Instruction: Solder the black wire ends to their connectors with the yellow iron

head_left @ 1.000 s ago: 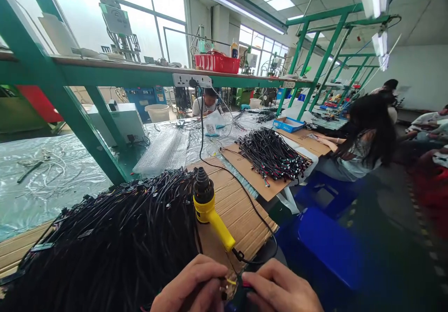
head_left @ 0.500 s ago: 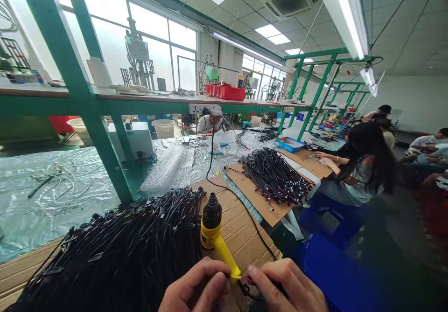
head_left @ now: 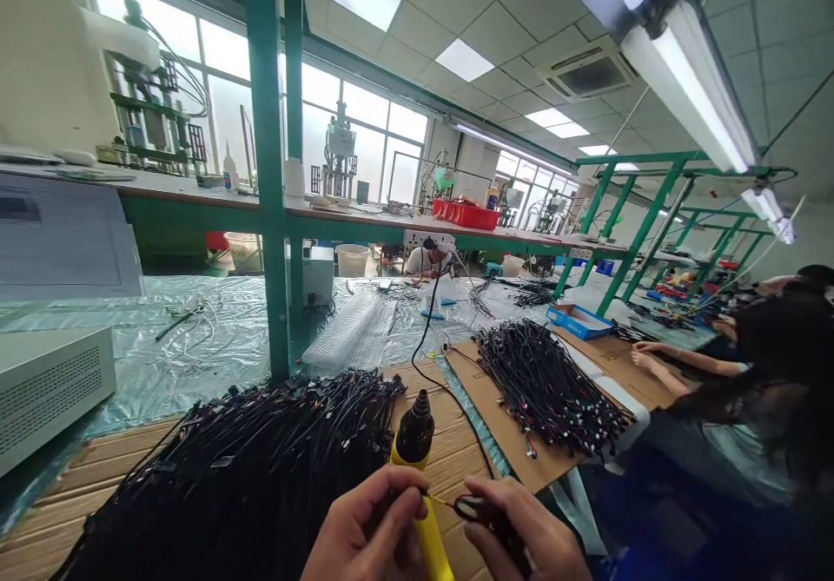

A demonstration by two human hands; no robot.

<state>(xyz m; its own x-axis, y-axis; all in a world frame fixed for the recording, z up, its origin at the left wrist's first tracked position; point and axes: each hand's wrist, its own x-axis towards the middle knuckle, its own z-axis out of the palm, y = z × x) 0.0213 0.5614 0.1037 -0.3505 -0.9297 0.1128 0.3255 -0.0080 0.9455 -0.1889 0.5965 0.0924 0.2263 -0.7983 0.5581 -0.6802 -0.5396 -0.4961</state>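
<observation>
Here, two hands show at the bottom edge: the left hand (head_left: 365, 533) and the right hand (head_left: 521, 538), each curled with fingertips pinched on one thin wire (head_left: 443, 503) stretched between them. The right hand's end carries a small black connector (head_left: 473, 508). One heat gun (head_left: 417, 459), yellow-handled with a black nozzle, stands upright just behind the hands on the cardboard-covered desk (head_left: 456, 451). Two heaps of black cables lie on it: the large heap (head_left: 248, 477) on the left, a second heap (head_left: 547, 386) farther right. A seated person's arm (head_left: 665, 364) rests beyond.
</observation>
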